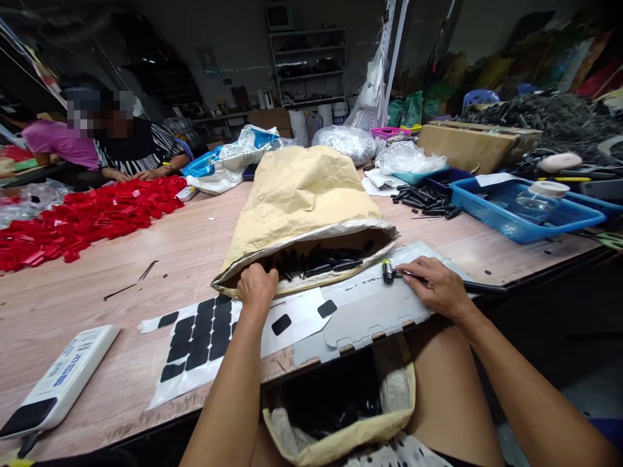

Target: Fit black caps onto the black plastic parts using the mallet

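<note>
A large tan paper sack (311, 188) lies on the table with its mouth toward me, black tube-like pieces (335, 258) inside it. At the left of that mouth is my left hand (257, 285), its fingers curled and closed; what they hold, if anything, is hidden. My right hand (438, 285) grips the dark handle of a small hammer (388, 271), whose head has a yellow end. The hammer lies low over a grey board (374, 305). Beneath my left forearm is a white sheet with black rounded-square stickers (199, 334).
A second open sack (341, 441) with dark pieces sits at my lap. Red pieces (97, 217) are heaped at left, near a seated co-worker (141, 146). A white device (63, 379) lies front left. At right stand a blue basket (525, 220) and loose black pieces (426, 200).
</note>
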### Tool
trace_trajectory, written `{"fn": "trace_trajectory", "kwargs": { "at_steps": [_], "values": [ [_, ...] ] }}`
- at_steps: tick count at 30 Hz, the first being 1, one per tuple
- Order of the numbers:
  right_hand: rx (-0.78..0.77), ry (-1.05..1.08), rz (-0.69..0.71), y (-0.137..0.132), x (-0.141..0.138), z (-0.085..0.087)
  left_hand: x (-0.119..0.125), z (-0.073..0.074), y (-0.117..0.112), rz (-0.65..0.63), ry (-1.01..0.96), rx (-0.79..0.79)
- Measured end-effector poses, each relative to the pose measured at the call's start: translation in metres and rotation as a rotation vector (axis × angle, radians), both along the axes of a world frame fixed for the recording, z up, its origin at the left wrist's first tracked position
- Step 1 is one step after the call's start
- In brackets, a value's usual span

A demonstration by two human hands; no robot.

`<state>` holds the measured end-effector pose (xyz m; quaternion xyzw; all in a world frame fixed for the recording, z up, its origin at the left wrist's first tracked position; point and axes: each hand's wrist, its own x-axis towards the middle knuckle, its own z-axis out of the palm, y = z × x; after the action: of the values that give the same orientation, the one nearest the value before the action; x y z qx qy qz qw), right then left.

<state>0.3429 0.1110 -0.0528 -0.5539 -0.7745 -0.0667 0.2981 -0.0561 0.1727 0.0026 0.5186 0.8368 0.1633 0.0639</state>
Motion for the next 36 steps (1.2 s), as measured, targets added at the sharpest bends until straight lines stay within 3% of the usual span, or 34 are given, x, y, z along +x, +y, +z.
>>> {"fn": "trace_trajectory", "kwargs": {
  "at_steps": [3,6,9,12,14,21,25,28,31,36],
  "values": [
    [-0.006,0.001,-0.007,0.0,0.0,0.0,-0.003,-0.001,-0.006,-0.027,0.012,0.004],
    [-0.007,0.001,-0.014,0.0,0.001,-0.001,-0.004,-0.003,-0.021,-0.14,0.006,0.164],
    [-0.005,0.001,-0.016,0.0,0.001,-0.002,0.005,-0.005,-0.046,-0.439,-0.107,0.368],
    [-0.003,0.004,-0.022,0.0,0.001,-0.002,0.021,-0.006,-0.068,-0.784,-0.205,0.315],
    [-0.005,0.004,-0.017,-0.001,0.0,-0.001,0.032,-0.007,-0.075,-0.888,-0.231,0.243],
    [-0.01,0.003,0.008,0.001,0.003,0.0,0.045,-0.023,-0.068,-0.871,-0.351,0.204],
    [-0.012,0.051,0.04,-0.006,-0.01,0.014,0.044,-0.029,-0.068,-0.872,-0.369,0.225],
    [0.043,0.186,0.077,-0.019,-0.041,0.031,0.044,-0.028,-0.069,-0.86,-0.4,0.222],
    [0.026,0.34,0.208,-0.033,-0.084,0.046,0.044,-0.027,-0.067,-0.836,-0.421,0.199],
    [-0.017,0.367,0.267,-0.046,-0.14,0.05,0.043,-0.03,-0.064,-0.84,-0.447,0.18]
  ]
}}
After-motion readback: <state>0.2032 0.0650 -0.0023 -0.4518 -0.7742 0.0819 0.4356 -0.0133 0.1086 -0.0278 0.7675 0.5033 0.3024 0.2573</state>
